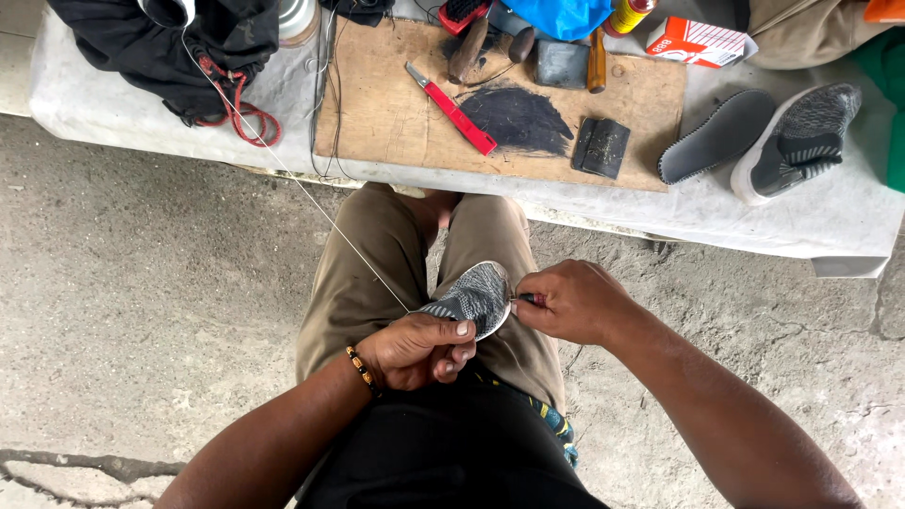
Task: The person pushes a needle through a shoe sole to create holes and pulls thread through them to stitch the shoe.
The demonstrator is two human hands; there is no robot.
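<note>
Over concrete floor, left hand gripping grey shoe, right hand pinching tool, cluttered bench beyond.

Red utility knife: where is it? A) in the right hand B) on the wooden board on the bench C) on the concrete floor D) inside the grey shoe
B: the red utility knife lies on the wooden board, away from both hands, which work the grey shoe.

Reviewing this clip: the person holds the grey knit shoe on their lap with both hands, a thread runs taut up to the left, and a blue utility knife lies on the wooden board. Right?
Not quite: the utility knife on the wooden board is red, not blue, as the head view shows. The rest holds: the left hand and right hand hold the grey knit shoe on the lap, and the thread runs taut up to the left.
</note>
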